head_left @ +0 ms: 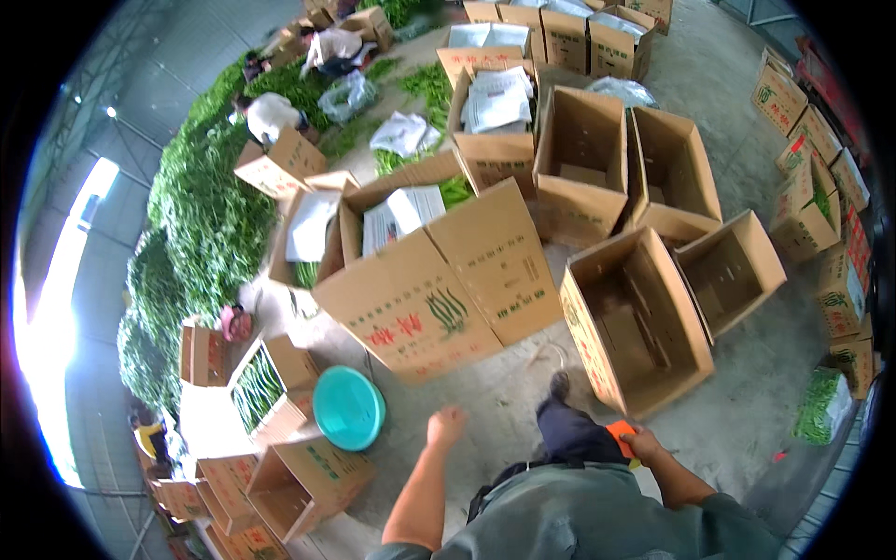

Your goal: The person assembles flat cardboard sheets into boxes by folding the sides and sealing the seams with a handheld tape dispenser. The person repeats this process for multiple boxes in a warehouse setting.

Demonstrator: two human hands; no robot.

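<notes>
My left hand is raised in a loose fist over the concrete floor, with nothing showing in it. Close to my right hip, my right hand is closed on an orange object with a yellowish part below it; its kind is unclear. Ahead of me stands a large cardboard box with a wide flap hanging toward me. Inside it, printed paper lies over green vegetables. To the right of that box, nearer my right hand, is an open cardboard box with bare inner walls.
A turquoise basin sits left of my left hand, beside a box of long green peppers. More open boxes stand ahead. A tall heap of greens fills the far left, where co-workers bend. Boxes line the right side.
</notes>
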